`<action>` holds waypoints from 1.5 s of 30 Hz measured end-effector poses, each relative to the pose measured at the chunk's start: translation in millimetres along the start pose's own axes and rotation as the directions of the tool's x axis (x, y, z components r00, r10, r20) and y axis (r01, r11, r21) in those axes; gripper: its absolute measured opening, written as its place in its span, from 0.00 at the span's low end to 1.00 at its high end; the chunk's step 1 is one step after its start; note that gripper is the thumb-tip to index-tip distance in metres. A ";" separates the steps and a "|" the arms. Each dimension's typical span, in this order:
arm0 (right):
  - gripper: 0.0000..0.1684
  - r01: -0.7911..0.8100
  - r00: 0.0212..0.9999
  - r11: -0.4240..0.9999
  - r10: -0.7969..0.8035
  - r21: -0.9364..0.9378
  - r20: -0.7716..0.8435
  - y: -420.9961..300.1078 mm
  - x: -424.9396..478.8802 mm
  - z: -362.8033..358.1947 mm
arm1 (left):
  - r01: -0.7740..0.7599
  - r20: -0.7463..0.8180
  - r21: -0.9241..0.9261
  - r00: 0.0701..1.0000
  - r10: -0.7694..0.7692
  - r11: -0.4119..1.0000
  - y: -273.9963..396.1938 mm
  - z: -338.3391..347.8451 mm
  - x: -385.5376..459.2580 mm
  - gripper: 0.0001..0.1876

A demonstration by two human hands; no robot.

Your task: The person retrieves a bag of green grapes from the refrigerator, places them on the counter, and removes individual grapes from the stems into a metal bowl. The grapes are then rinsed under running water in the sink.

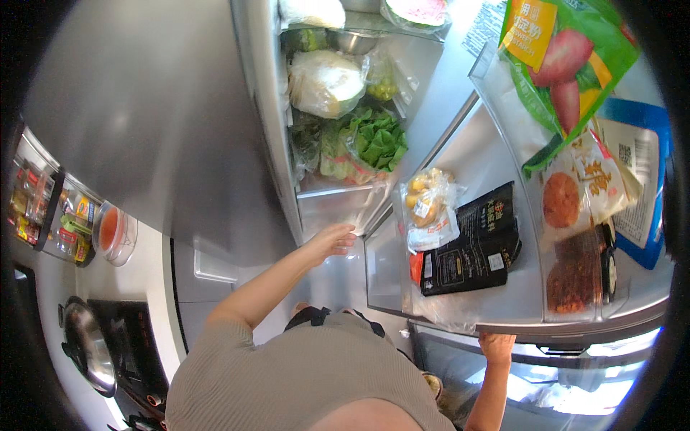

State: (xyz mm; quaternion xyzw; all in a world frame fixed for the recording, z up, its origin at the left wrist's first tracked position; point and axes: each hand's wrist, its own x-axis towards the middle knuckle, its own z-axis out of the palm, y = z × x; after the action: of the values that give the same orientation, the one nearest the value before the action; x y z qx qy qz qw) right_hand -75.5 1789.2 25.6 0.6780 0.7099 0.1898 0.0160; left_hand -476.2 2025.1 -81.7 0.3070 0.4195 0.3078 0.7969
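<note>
An open refrigerator stands before me. My left hand (333,243) reaches in front of a clear lower drawer (337,213), its fingers a little apart and nothing held; contact with the drawer is unclear. Behind the drawer front are leafy greens (381,141) in plastic. A pale, plastic-wrapped round vegetable (326,83) lies above them. On the right, my right hand (497,346) grips the outer edge of the refrigerator door (463,143), with its fingertips hidden. The door shelf nearest that hand holds a black food pouch (471,245) and a bag of yellowish round items (426,196).
Higher door shelves carry a green starch bag (577,64), a white packet (585,183) and reddish-brown jarred food (572,275). Cut watermelon (418,11) sits on a fridge shelf. To my left are a counter (156,258), a metal pan (89,345) and a spice rack (56,207).
</note>
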 end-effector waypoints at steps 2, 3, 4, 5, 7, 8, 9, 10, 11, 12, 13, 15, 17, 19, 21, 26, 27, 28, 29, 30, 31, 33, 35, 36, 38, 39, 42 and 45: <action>0.09 0.032 0.999 0.999 -0.032 0.001 0.034 13.0 13.3 2.4 | -0.016 -0.076 0.051 0.997 0.020 0.999 3.8 8.0 33.0 0.20; 0.07 0.058 0.998 0.998 -0.058 -0.007 0.014 24.3 17.8 13.7 | -0.056 -0.093 0.110 0.993 0.066 0.992 7.0 10.0 49.8 0.21; 0.12 0.085 0.994 0.996 -0.087 0.024 0.073 38.9 18.2 27.9 | -0.093 -0.109 0.169 0.988 0.113 0.981 11.0 11.0 65.8 0.23; 0.17 0.105 0.985 0.993 -0.111 0.052 0.130 52.2 16.6 42.6 | -0.130 -0.114 0.231 0.981 0.160 0.964 17.6 15.5 82.9 0.24; 0.18 0.070 0.991 0.995 -0.078 0.077 0.106 65.8 15.4 59.0 | -0.297 -0.124 0.345 0.926 0.357 0.890 59.1 34.6 103.1 0.27; 0.18 0.044 0.990 0.993 -0.058 0.108 0.125 73.4 18.0 68.9 | -0.394 -0.155 0.408 0.859 0.488 0.824 82.1 41.4 115.7 0.28; 0.17 0.034 0.989 0.991 -0.052 0.128 0.138 74.6 27.7 73.3 | -0.459 -0.113 0.507 0.803 0.585 0.729 105.5 33.0 142.6 0.32; 0.16 0.012 0.987 0.990 -0.035 0.142 0.157 76.2 34.4 76.6 | -0.465 -0.115 0.667 0.708 0.697 0.582 135.3 39.4 160.8 0.34; 0.15 -0.002 0.985 0.987 -0.025 0.160 0.170 77.7 43.2 80.3 | -0.533 -0.079 0.731 0.555 0.828 0.426 163.1 42.3 180.7 0.35; 0.15 -0.045 0.990 0.981 0.019 0.186 0.139 81.0 36.7 85.2 | -0.400 -0.052 0.863 0.538 0.842 0.308 198.1 64.3 181.5 0.36; 0.14 -0.048 0.996 0.972 0.028 0.229 0.090 84.1 40.1 92.6 | -0.284 -0.040 0.940 0.452 0.891 0.186 222.1 57.5 203.8 0.37; 0.14 -0.060 0.996 0.969 0.044 0.240 0.074 87.8 42.8 97.7 | -0.087 -0.067 0.989 0.463 0.884 0.120 261.2 44.9 243.0 0.38; 0.14 -0.088 0.994 0.973 0.072 0.215 0.082 87.8 48.0 100.4 | 0.114 -0.138 0.989 0.457 0.879 0.096 281.8 35.5 274.0 0.40; 0.15 -0.122 0.990 0.974 0.105 0.190 0.096 84.8 46.2 97.4 | 0.158 -0.153 0.983 0.447 0.881 0.091 299.6 26.4 301.4 0.42; 0.15 -0.159 0.983 0.971 0.140 0.178 0.116 82.3 45.1 96.8 | 0.253 -0.228 0.961 0.514 0.827 0.108 313.7 22.0 320.3 0.43; 0.15 -0.239 0.963 0.960 0.215 0.148 0.161 73.1 41.6 92.7 | 0.160 -0.217 0.975 0.547 0.809 0.154 333.8 17.4 366.1 0.42; 0.15 -0.249 0.960 0.958 0.225 0.145 0.166 71.4 43.2 91.7 | 0.133 -0.188 0.982 0.546 0.817 0.137 336.7 16.2 371.9 0.41; 0.15 -0.259 0.957 0.956 0.234 0.140 0.170 70.3 43.9 91.3 | 0.162 -0.231 0.972 0.553 0.800 0.169 339.9 15.9 377.4 0.38; 0.15 -0.270 0.954 0.953 0.245 0.136 0.176 68.5 43.9 89.7 | 0.190 -0.272 0.962 0.563 0.781 0.198 346.0 25.2 367.9 0.35; 0.15 -0.279 0.950 0.951 0.254 0.131 0.182 66.7 43.2 87.8 | 0.218 -0.313 0.949 0.571 0.759 0.227 348.6 30.3 365.5 0.31; 0.15 -0.290 0.946 0.949 0.265 0.122 0.189 66.1 43.3 86.4 | 0.263 -0.219 0.960 0.485 0.847 0.097 345.1 21.3 387.5 0.28; 0.15 -0.270 0.953 0.954 0.245 0.132 0.179 66.6 54.2 90.5 | 0.419 0.000 0.900 0.284 0.959 -0.124 347.5 -14.3 410.5 0.22; 0.15 -0.294 0.944 0.949 0.269 0.116 0.192 65.4 50.9 86.0 | 0.250 -0.041 0.966 0.387 0.921 -0.062 345.0 -4.6 405.7 0.16; 0.15 -0.300 0.942 0.947 0.275 0.114 0.193 65.5 54.1 86.5 | 0.175 -0.056 0.984 0.435 0.899 -0.023 347.0 0.0 394.1 0.14; 0.15 -0.303 0.941 0.946 0.278 0.114 0.192 65.9 56.7 87.5 | 0.163 -0.073 0.987 0.460 0.885 -0.003 354.7 -6.3 390.9 0.13; 0.15 -0.300 0.942 0.947 0.276 0.115 0.189 65.1 58.0 88.1 | 0.159 -0.083 0.987 0.470 0.879 0.008 358.7 -8.9 390.1 0.12; 0.15 -0.301 0.943 0.947 0.278 0.112 0.184 65.9 52.7 88.4 | 0.046 -0.088 0.996 0.309 0.947 0.078 357.9 -11.7 394.6 0.13; 0.16 -0.295 0.945 0.949 0.272 0.115 0.178 65.8 51.6 90.1 | -0.229 -0.147 0.956 0.174 0.974 0.185 357.9 -13.7 406.8 0.14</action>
State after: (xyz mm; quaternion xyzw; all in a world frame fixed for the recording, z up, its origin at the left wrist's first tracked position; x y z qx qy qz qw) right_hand 8.5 1862.0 -26.7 0.7858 0.6127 0.0847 -0.0021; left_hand -384.8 2555.3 -15.6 0.6012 0.5993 0.5265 0.0469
